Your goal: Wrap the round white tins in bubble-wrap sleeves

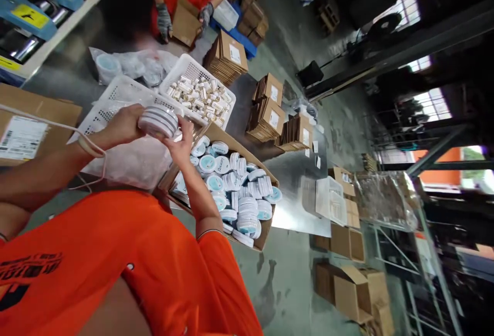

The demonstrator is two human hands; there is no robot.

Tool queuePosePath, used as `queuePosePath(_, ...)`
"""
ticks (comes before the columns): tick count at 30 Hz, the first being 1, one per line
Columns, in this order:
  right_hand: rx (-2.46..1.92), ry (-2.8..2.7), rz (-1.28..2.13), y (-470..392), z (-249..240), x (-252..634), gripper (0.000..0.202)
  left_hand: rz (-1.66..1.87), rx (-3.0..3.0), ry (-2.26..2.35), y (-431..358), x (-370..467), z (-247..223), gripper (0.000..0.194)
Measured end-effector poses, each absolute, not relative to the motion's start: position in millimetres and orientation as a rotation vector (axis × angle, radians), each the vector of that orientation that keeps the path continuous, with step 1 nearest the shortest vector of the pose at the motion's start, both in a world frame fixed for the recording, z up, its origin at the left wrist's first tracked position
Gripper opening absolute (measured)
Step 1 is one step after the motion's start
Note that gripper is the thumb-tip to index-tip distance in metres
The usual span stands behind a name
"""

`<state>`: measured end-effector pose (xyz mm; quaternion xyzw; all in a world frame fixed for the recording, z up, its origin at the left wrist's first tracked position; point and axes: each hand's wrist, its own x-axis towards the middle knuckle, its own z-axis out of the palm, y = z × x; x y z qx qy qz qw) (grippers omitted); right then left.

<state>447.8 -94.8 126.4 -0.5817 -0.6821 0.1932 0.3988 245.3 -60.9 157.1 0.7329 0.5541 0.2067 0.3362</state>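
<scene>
Between my two hands is a short stack of white round discs (158,121) with grey edge bands; their exact kind I cannot make out. My left hand (128,126) grips the stack at its left end. On the other end are the fingers of my right hand (181,142), curled against the lower right side. Right below them stands an open cardboard box (266,171) full of similar white discs (231,181), some with light-blue round labels. Beneath my left hand lies clear plastic wrapping (131,163) in a white perforated basket (116,91).
A second white basket (181,68) holds many small white-and-gold pieces. Bagged discs (131,66) lie behind it. Bundles of flattened cartons (227,58) stand along the metal table (297,181). Across it, a co-worker's gloved hands (164,21) hold a carton. A white cord (57,122) crosses at left.
</scene>
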Motion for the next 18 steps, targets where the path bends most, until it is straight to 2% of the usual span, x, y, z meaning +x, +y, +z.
queuePosePath(5,-1.664,-2.129,0.347,-98.0,133.5,453.1,0.056,0.532,2.022,1.358,-63.7,254.0,146.1,0.074)
queuePosePath(9,-1.845,-2.308,0.244,-91.5,140.8,438.5,0.054,0.564,2.061,1.293,-59.7,276.6,140.6,0.075)
queuePosePath(11,-1.794,-2.263,0.189,-85.4,142.4,441.7,0.054,0.569,2.056,1.308,-44.0,278.9,143.9,0.077)
queuePosePath(14,-1.670,-2.066,0.099,-78.5,139.1,462.9,0.043,0.537,2.043,1.416,-0.1,266.3,157.6,0.078)
queuePosePath(18,-1.821,-1.938,0.140,-80.5,120.6,487.5,0.029,0.589,2.084,1.571,77.7,244.3,186.4,0.067)
